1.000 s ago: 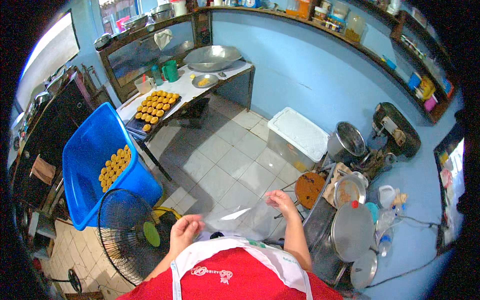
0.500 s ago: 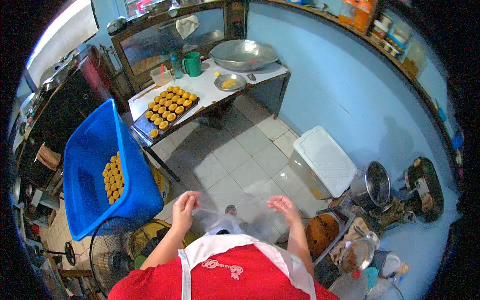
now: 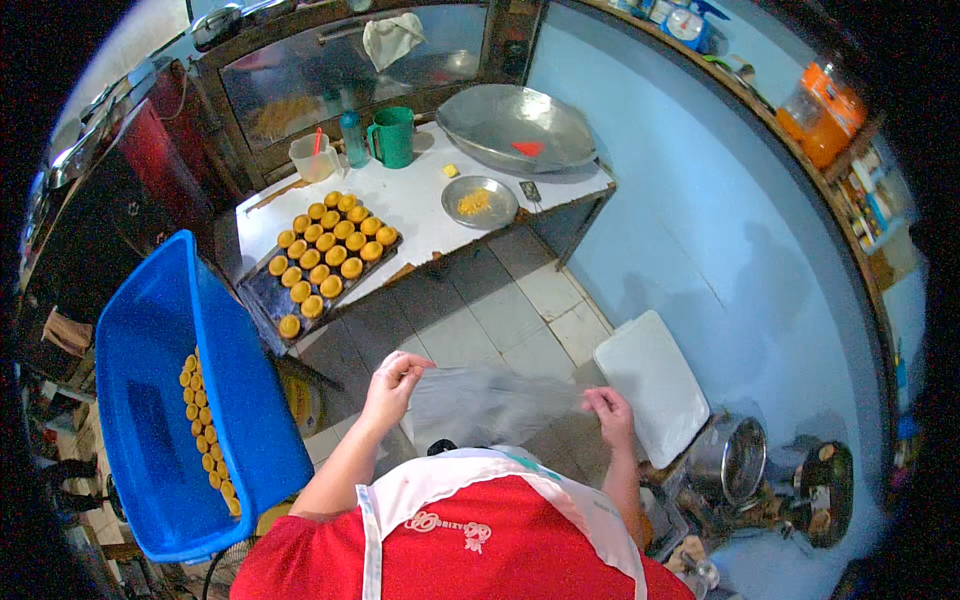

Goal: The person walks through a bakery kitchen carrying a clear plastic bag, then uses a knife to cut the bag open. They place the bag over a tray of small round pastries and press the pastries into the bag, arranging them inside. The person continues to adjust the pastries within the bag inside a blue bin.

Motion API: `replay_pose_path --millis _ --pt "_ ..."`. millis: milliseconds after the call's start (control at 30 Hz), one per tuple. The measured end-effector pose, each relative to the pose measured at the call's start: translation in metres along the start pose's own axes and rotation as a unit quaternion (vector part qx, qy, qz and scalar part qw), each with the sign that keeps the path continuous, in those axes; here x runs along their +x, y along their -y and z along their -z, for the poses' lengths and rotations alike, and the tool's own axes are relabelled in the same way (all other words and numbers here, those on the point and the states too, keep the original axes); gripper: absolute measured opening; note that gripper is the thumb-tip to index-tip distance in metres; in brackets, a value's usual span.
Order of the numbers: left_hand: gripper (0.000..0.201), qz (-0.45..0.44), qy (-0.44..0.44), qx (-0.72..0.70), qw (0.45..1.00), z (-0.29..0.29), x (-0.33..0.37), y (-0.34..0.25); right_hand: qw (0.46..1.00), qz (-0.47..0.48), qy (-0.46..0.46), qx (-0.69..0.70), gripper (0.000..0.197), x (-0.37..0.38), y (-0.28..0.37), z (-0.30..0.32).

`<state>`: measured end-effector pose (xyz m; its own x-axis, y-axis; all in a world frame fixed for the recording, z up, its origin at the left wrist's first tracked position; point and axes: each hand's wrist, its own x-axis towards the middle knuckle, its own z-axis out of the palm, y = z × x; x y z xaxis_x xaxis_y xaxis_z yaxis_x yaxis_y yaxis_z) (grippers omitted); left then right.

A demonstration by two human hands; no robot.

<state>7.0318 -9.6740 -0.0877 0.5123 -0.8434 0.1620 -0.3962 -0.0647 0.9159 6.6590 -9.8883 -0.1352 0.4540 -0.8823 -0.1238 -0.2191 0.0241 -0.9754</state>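
A thin, clear plastic bag (image 3: 500,402) is stretched between my two hands in front of my apron, its lower part blurred. At its left upper corner, my left hand (image 3: 393,388) pinches the edge between thumb and fingers. My right hand (image 3: 610,413) grips the opposite corner, over the near side of the white-lidded box (image 3: 655,385). Beyond my hands, on the white table (image 3: 420,240), sits a dark tray (image 3: 262,300) with rows of small golden round pastries (image 3: 325,240).
At left stands a deep blue plastic tub (image 3: 250,400) holding more small pastries (image 3: 205,430). The table also bears a green pitcher (image 3: 392,138), a metal plate of yellow bits (image 3: 480,203) and a wide metal basin (image 3: 515,125). Pots (image 3: 735,460) crowd the lower right.
Both hands have moved: the plastic is now pulled taut between them, with its top edge stretched. My view has shifted, so the table appears closer and the fan is mostly out of sight.
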Motion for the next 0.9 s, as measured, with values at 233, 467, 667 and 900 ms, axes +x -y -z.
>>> replay_pose_path --millis 233,467,667,900 --pt "0.007 0.028 0.063 -0.057 0.996 -0.032 0.103 0.032 0.998 -0.022 0.056 -0.033 0.025 0.144 0.009 0.041" --pt "0.005 0.131 0.212 -0.227 0.941 -0.054 0.198 0.002 0.984 0.154 -0.026 -0.082 0.030 0.379 0.112 0.092" --pt "0.001 0.175 0.159 -0.203 0.950 -0.051 0.266 -0.014 0.716 0.451 -0.361 -0.393 0.019 0.479 0.344 0.168" --pt "0.033 0.200 0.254 -0.191 0.927 -0.036 0.336 -0.033 0.653 0.200 -0.431 -0.590 0.032 0.573 0.515 0.252"
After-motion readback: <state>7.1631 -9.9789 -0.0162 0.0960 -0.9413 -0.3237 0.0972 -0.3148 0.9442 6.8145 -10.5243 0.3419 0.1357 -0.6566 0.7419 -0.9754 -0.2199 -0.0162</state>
